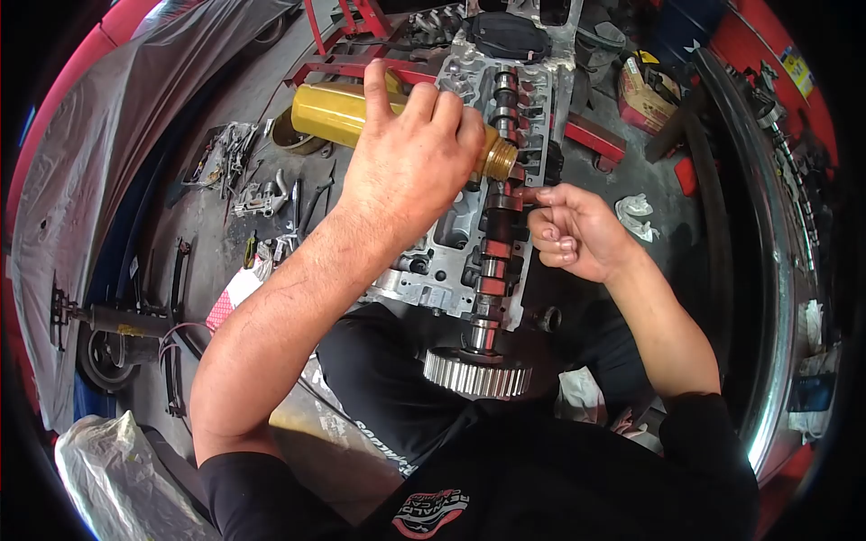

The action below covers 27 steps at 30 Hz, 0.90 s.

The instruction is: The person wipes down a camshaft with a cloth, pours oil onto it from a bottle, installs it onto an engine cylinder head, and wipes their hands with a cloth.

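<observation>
Left grip [415,144] clasps one yellow bottle [327,113]; right grip [585,236], loosely parted, reaches one camshaft [493,268].

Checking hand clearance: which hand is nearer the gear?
Right. The right hand is at the camshaft, forward of the gear; the left hand, gripping the bottle, is farther forward.

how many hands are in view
2: the left hand grips the yellow bottle, its neck over the camshaft; the right hand is beside the camshaft, pointing toward it. No others show.
</observation>
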Available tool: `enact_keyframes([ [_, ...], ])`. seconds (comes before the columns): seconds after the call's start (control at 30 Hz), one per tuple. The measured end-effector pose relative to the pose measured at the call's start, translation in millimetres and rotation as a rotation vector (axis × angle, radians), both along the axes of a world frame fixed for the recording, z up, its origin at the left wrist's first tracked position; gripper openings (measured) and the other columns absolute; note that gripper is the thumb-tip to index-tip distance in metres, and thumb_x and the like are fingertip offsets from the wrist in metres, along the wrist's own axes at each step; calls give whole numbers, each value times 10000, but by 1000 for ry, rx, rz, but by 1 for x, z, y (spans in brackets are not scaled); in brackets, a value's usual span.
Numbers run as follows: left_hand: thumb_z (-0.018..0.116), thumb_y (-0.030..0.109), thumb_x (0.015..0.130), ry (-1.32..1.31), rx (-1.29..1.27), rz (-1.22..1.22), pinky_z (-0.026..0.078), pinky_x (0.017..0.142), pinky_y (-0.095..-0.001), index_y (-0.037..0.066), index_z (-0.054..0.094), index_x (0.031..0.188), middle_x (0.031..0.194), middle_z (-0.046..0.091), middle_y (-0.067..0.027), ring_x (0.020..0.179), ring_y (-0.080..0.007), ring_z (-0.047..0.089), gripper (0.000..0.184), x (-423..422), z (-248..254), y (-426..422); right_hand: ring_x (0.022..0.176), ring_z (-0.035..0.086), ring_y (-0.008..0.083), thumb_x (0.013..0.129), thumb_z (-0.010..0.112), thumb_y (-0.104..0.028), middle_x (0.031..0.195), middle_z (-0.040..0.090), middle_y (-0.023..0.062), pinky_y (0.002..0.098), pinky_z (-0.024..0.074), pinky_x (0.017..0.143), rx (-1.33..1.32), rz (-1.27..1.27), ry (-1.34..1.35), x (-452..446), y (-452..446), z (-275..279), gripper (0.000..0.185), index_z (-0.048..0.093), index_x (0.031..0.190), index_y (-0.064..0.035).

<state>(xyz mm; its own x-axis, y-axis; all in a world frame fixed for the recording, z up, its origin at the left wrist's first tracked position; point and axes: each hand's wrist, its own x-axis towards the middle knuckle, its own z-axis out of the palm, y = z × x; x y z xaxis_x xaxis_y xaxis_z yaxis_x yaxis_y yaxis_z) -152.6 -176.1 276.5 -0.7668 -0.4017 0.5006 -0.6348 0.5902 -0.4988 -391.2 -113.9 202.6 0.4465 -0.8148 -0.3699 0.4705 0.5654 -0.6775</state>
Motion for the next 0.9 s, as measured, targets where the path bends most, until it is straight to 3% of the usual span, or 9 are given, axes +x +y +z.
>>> enact_keyframes([
  [0.3, 655, 169, 832, 13, -28, 0, 297, 1079, -728, 64, 665, 978, 886, 549, -41, 961, -228, 569, 180, 3, -3, 0, 429, 365, 59, 977, 459, -255, 627, 463, -7, 212, 308, 373, 87, 272, -253, -3, -21, -19, 182, 499, 845, -135],
  [0.4, 666, 137, 836, -76, 57, 86, 242, 1126, -701, 90, 602, 1181, 985, 526, -39, 1060, -221, 554, 354, 0, -2, 1, 434, 381, 61, 959, 475, -228, 651, 482, 6, 211, 324, 378, 115, 208, -286, 2, -16, -16, 183, 502, 803, -137],
  [0.5, 664, 181, 832, -8, -39, -26, 289, 1080, -728, 70, 705, 989, 875, 565, -27, 980, -227, 574, 197, -3, -6, -5, 432, 389, 71, 951, 485, -206, 684, 507, 22, 216, 341, 384, 110, 149, -244, 5, -4, -6, 124, 564, 922, -114],
  [0.57, 666, 193, 837, -48, -49, -18, 279, 1084, -725, 72, 716, 1021, 897, 581, -27, 1008, -231, 579, 226, -4, -8, -5, 436, 403, 77, 953, 482, -198, 715, 521, 36, 218, 353, 395, 10, 103, -101, 2, 2, 10, 218, 586, 1113, -92],
  [0.6, 666, 193, 837, -49, -45, -17, 279, 1084, -725, 72, 716, 1021, 897, 581, -27, 1008, -231, 579, 226, -3, -10, -5, 430, 421, 96, 927, 481, -159, 699, 516, 43, 231, 377, 393, -17, 43, 63, 3, 8, 21, 547, 424, 1451, -13],
  [0.63, 666, 198, 838, -48, -56, -24, 275, 1085, -725, 74, 718, 1017, 898, 582, -27, 1008, -233, 582, 224, -4, -11, -5, 430, 421, 96, 927, 481, -159, 699, 516, 43, 231, 377, 393, -14, 41, 64, 6, 13, 29, 547, 424, 1451, -13],
  [0.77, 658, 202, 844, -29, -75, -45, 269, 1076, -733, 82, 721, 1007, 894, 585, -27, 1007, -235, 585, 212, -6, -7, -6, 509, 502, 99, 891, 535, -54, 664, 543, 24, 244, 423, 476, -291, 155, 838, 17, 19, 42, 689, 331, 1549, -32],
  [0.83, 651, 198, 846, -14, -54, -31, 271, 1065, -740, 87, 720, 1004, 889, 584, -27, 1006, -233, 584, 205, -2, -5, -5, 579, 598, 229, 843, 560, -79, 668, 604, 98, 358, 495, 592, -875, 186, 1375, 9, 14, 31, 648, 458, 1482, -106],
  [0.9, 704, 177, 826, 61, 31, 6, 370, 1083, -595, 80, 665, 1119, 977, 628, -59, 1027, -219, 622, 311, 1, 1, 2, 640, 630, 315, 785, 575, -64, 691, 607, 145, 416, 506, 652, -902, 271, 1461, 13, 11, 40, 687, 489, 1462, -145],
])
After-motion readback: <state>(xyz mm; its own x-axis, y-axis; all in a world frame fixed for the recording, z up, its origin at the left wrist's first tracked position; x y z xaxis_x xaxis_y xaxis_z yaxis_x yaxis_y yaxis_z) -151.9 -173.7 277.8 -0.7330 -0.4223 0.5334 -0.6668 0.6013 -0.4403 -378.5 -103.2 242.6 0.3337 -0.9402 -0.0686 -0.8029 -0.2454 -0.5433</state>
